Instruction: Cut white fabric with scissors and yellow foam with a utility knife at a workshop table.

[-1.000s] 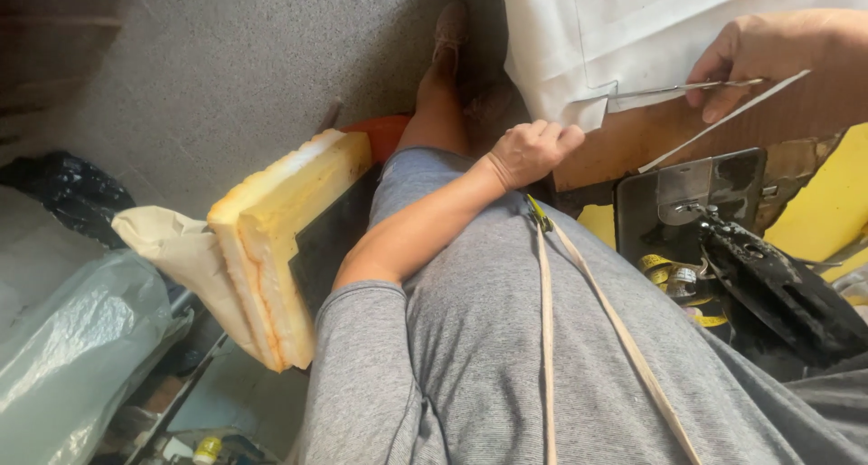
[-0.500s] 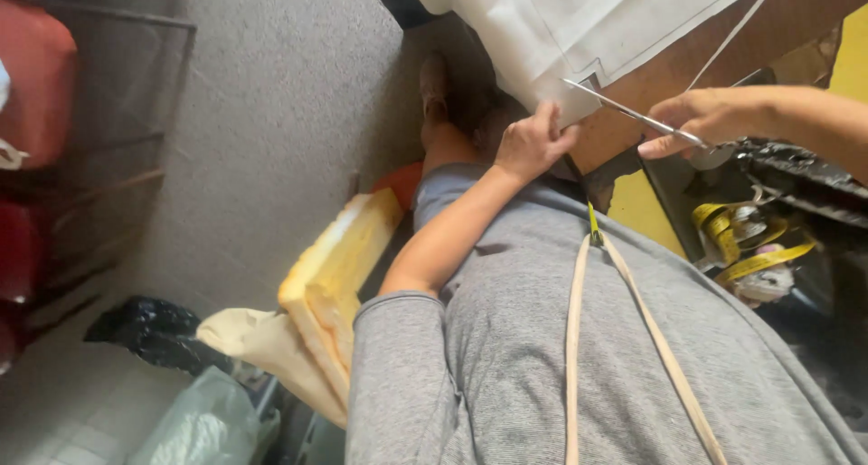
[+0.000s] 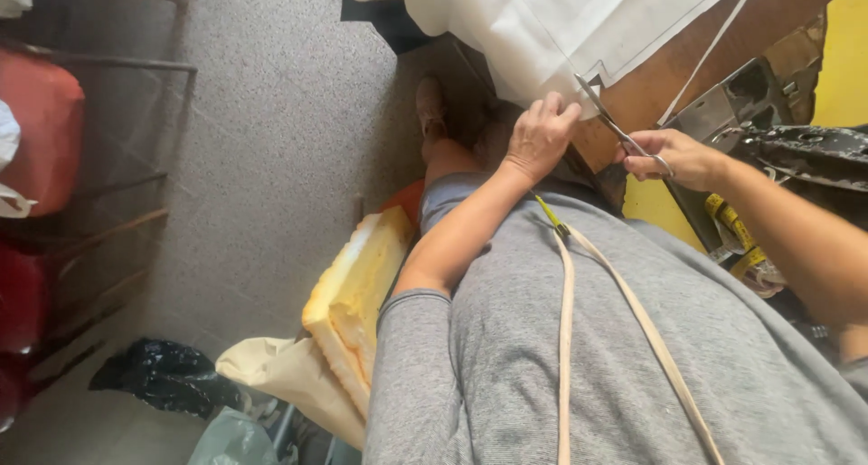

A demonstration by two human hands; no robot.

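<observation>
My left hand [image 3: 540,138] pinches the hanging edge of a white fabric sheet [image 3: 542,22] that drapes off a wooden table [image 3: 687,63]. My right hand [image 3: 674,158] grips metal scissors [image 3: 608,114], whose blades point up-left into the fabric edge just right of my left fingers. A beige measuring tape [image 3: 624,320] hangs around my neck over my grey shirt. My foot [image 3: 430,108] rests on the floor below the fabric.
A yellow foam cushion [image 3: 357,293] sits beside my left thigh, with a cream bag [image 3: 280,375] and black plastic bag [image 3: 154,379] below it. Red containers [image 3: 36,140] on a metal rack stand at left. A black sewing-machine part [image 3: 805,153] and yellow tape [image 3: 737,239] lie at right.
My left hand rose from my knee to the fabric edge. My right hand brought the scissors down and left, up to that same edge. The view swung leftward.
</observation>
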